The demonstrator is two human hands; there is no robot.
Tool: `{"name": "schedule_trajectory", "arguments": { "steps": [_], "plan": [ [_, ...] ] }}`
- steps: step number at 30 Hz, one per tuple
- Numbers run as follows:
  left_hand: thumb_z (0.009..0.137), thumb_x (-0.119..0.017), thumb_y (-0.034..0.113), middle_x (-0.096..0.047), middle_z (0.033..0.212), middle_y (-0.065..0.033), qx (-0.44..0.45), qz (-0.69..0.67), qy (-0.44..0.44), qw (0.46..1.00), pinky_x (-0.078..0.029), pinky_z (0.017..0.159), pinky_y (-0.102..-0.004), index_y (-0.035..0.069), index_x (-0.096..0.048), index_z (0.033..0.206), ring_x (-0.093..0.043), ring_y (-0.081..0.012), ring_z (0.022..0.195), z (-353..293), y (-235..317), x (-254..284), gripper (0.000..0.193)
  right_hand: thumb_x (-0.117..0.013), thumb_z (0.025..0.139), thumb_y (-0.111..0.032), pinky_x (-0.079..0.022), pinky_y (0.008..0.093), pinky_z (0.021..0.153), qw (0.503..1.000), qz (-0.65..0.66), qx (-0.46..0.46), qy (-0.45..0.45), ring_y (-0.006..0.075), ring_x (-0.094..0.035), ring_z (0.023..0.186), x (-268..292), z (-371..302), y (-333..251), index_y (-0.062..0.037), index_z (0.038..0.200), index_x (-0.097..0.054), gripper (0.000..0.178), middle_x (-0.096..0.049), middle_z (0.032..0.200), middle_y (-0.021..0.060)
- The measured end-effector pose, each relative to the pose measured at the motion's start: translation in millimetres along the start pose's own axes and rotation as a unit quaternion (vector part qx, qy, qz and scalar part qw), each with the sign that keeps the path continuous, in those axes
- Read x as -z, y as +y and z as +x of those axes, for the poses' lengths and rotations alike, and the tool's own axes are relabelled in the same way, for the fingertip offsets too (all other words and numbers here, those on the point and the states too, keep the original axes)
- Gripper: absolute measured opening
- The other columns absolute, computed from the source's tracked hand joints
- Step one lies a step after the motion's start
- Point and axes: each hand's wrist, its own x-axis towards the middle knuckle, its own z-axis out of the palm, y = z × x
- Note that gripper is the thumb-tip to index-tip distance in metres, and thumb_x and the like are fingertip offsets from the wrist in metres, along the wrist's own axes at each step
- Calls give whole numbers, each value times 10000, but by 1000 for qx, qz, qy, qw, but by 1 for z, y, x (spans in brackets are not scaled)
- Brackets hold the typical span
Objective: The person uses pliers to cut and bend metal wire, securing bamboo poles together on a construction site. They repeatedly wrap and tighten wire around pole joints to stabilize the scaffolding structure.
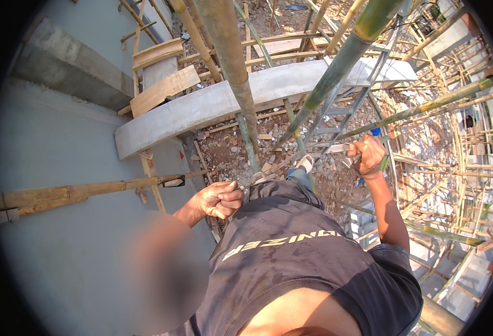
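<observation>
My right hand [368, 157] is closed around a flat, pale metallic piece [337, 148], whose narrow end sticks out to the left of the fist. A small blue part [375, 131] shows just above the knuckles; I cannot tell whether it belongs to the same thing. In front of my waist, my left hand [222, 200] is curled with the thumb over the fingers. What it holds, if anything, is hidden. To its left a horizontal bamboo pole [84, 189] runs toward the grey wall [61, 134].
Upright bamboo poles [236, 73] rise close ahead, with a metal ladder [341, 109] behind them. A concrete beam [201, 110] crosses beyond. Far below lies rubble-strewn ground [325, 185], where one shoe [305, 163] shows. Bamboo scaffolding [465, 168] fills the right side.
</observation>
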Motion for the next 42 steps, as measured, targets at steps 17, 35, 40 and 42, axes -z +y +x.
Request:
{"name": "schedule_trajectory", "arguments": {
  "steps": [17, 35, 40, 42],
  "plan": [
    [961, -630, 187, -646, 802, -169, -147, 888, 372, 225, -523, 664, -447, 27, -624, 922, -656, -367, 764, -78, 68, 93, 164, -701, 939, -196, -383, 287, 555, 633, 510, -503, -293, 95, -482, 614, -54, -80, -53, -35, 908, -624, 182, -558, 718, 2],
    [963, -636, 224, -668, 960, -169, -231, 881, 380, 164, -522, 782, -464, 37, -667, 1025, -644, -389, 887, -64, 145, -19, 200, -721, 881, -261, -460, 341, 623, 832, 298, -424, -200, 142, -586, 661, -16, 37, -55, -4, 915, -689, 261, -648, 695, 58],
    [935, -687, 201, -634, 1134, -182, -380, 857, 343, 53, -516, 880, -440, 46, -685, 1100, -628, -375, 1029, -22, 154, -140, 226, -727, 848, -247, -465, 355, 629, 779, 304, -528, -147, 165, -591, 643, -20, 21, -50, 9, 864, -711, 258, -648, 662, 70],
    [928, -693, 168, -627, 1134, -183, -444, 836, 316, 58, -502, 915, -437, 30, -672, 1115, -618, -367, 1071, -10, 149, -217, 233, -730, 845, -249, -466, 353, 633, 774, 308, -536, -135, 167, -593, 643, -34, 9, -55, 12, 872, -711, 262, -645, 659, 69]
  ]
}}
